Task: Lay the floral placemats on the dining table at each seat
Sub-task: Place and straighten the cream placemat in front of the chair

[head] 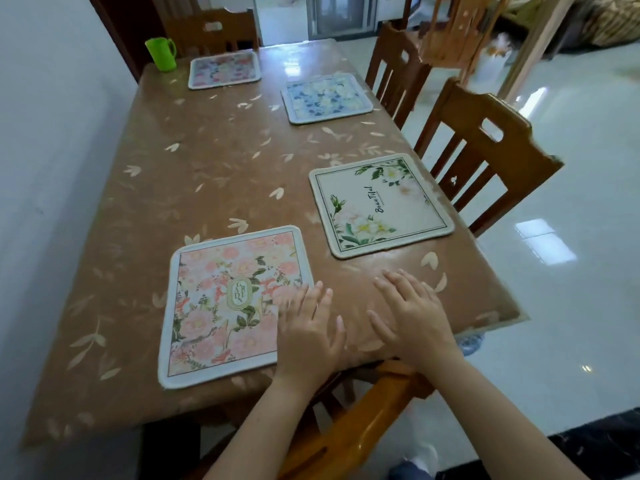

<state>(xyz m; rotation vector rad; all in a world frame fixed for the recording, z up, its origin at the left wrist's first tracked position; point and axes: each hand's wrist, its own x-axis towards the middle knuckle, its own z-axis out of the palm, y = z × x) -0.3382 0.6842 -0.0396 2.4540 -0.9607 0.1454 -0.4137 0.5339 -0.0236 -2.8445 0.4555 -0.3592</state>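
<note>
Fingers spread, the left hand point(308, 327) is lying over the pink placemat point(221, 306) edge; the right hand point(412, 313) is lying flat on the table point(207, 168).

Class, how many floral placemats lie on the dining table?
4: the pink mat nearest; the cream mat to its right; the blue mat farther back; the far mat beside the green cup. None seems hidden.
</note>
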